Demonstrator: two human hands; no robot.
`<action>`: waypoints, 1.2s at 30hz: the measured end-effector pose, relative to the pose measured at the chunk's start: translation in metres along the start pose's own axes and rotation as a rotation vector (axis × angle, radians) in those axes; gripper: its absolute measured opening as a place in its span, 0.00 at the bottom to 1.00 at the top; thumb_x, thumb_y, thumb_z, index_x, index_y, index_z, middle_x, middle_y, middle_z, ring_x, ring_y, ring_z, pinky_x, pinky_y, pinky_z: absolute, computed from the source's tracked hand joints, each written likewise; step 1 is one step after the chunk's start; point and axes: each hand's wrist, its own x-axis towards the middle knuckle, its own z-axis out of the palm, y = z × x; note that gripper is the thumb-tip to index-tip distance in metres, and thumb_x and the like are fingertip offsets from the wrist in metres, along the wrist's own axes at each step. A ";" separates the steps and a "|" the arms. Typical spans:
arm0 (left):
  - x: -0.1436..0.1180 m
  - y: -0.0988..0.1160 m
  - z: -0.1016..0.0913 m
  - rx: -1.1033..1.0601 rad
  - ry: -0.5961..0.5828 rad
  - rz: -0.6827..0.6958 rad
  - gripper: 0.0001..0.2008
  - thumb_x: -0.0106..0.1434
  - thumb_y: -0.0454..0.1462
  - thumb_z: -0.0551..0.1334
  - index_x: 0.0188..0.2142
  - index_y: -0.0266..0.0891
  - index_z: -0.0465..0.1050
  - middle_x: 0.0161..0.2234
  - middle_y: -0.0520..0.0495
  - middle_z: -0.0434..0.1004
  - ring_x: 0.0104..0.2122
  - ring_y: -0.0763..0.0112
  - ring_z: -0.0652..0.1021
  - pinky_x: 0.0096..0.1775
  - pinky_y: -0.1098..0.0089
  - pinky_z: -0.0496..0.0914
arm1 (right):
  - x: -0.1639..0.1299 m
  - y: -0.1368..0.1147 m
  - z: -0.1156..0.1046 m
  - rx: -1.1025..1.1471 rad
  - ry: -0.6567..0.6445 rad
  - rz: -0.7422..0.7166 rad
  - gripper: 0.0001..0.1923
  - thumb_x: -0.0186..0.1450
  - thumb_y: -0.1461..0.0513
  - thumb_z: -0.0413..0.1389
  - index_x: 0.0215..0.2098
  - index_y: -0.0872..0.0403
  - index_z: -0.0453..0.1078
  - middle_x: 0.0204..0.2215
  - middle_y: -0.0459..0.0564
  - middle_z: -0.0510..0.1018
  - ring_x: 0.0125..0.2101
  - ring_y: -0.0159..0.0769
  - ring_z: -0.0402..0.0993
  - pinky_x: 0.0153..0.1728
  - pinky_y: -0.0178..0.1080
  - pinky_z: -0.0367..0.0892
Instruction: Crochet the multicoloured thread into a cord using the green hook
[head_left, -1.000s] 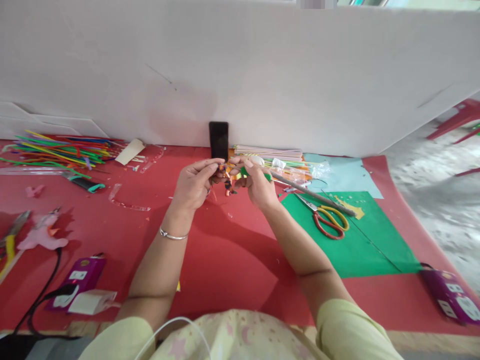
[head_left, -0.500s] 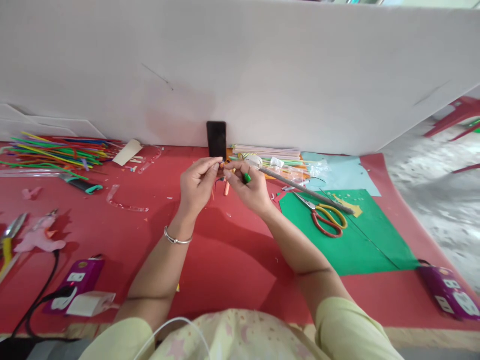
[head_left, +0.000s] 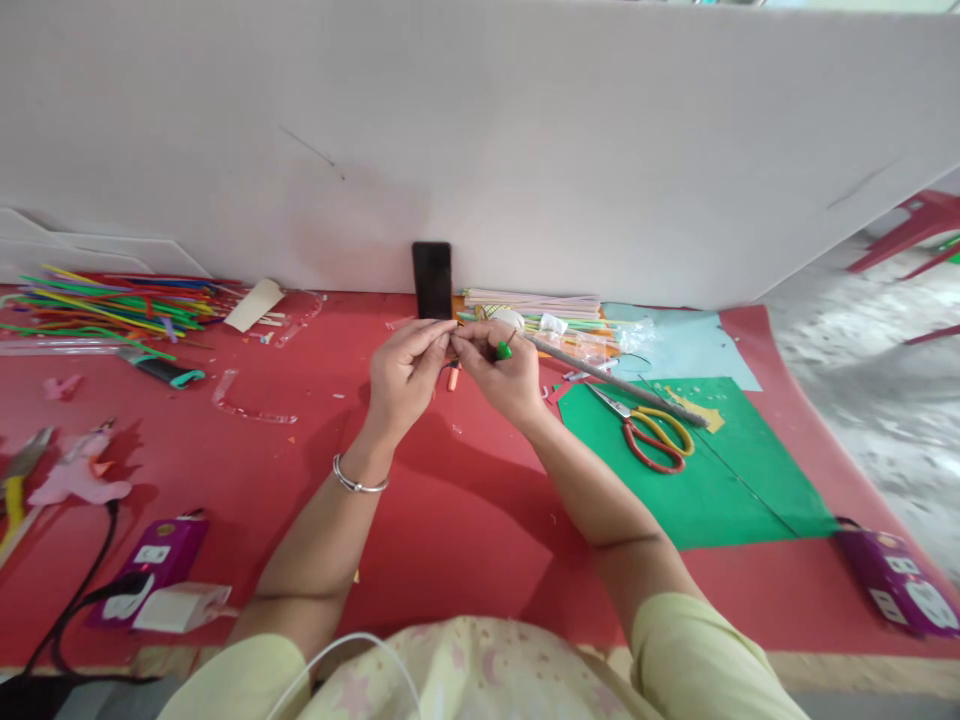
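In the head view my left hand [head_left: 407,378] and my right hand [head_left: 501,378] meet above the red tabletop. Both are closed, thumbs and fingers pinched tip to tip. Whatever lies between the fingertips is hidden and too small to name. A small green piece [head_left: 503,350] shows at the fingers of my right hand; its kind is unclear. Just beneath the fingertips is a small orange piece [head_left: 453,378]. A black phone [head_left: 433,280] leans upright against the white panel behind my hands.
Right of my hands, scissors [head_left: 651,437] and a long grey fuzzy stem [head_left: 619,382] lie over a green sheet [head_left: 750,500]. Pipe cleaners [head_left: 127,308] are heaped at the back left. A pink glue gun [head_left: 82,475] and purple power strip [head_left: 161,555] sit at left.
Both hands have shifted slightly to the right and their fingertips have drawn closer together. The orange bit seen between them earlier is now covered.
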 end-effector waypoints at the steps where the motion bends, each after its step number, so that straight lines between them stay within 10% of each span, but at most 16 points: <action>1: 0.000 0.001 0.000 0.008 -0.003 0.005 0.16 0.82 0.47 0.65 0.54 0.45 0.91 0.51 0.42 0.92 0.49 0.62 0.90 0.51 0.65 0.86 | 0.000 -0.001 0.000 0.002 -0.004 0.004 0.05 0.75 0.60 0.64 0.40 0.51 0.81 0.28 0.44 0.80 0.28 0.33 0.72 0.35 0.41 0.70; 14: 0.002 0.000 0.000 -0.317 0.038 -0.235 0.13 0.74 0.48 0.75 0.51 0.47 0.94 0.50 0.43 0.93 0.47 0.60 0.92 0.50 0.63 0.88 | 0.003 -0.001 0.000 0.318 -0.012 0.238 0.21 0.74 0.43 0.64 0.41 0.51 0.80 0.24 0.41 0.72 0.21 0.29 0.63 0.24 0.37 0.62; 23: 0.008 0.005 0.003 -0.554 0.143 -0.458 0.19 0.57 0.47 0.86 0.45 0.44 0.94 0.43 0.44 0.94 0.37 0.62 0.91 0.47 0.59 0.90 | 0.005 -0.009 -0.005 0.316 0.314 0.189 0.38 0.78 0.29 0.49 0.34 0.49 0.77 0.21 0.44 0.68 0.20 0.32 0.66 0.22 0.37 0.64; 36: 0.012 0.008 0.000 -0.646 0.158 -0.522 0.20 0.54 0.47 0.87 0.42 0.42 0.92 0.37 0.45 0.93 0.35 0.65 0.91 0.44 0.63 0.88 | -0.004 0.001 -0.005 0.234 0.147 0.106 0.34 0.75 0.30 0.58 0.40 0.47 0.85 0.28 0.49 0.82 0.25 0.38 0.78 0.28 0.44 0.75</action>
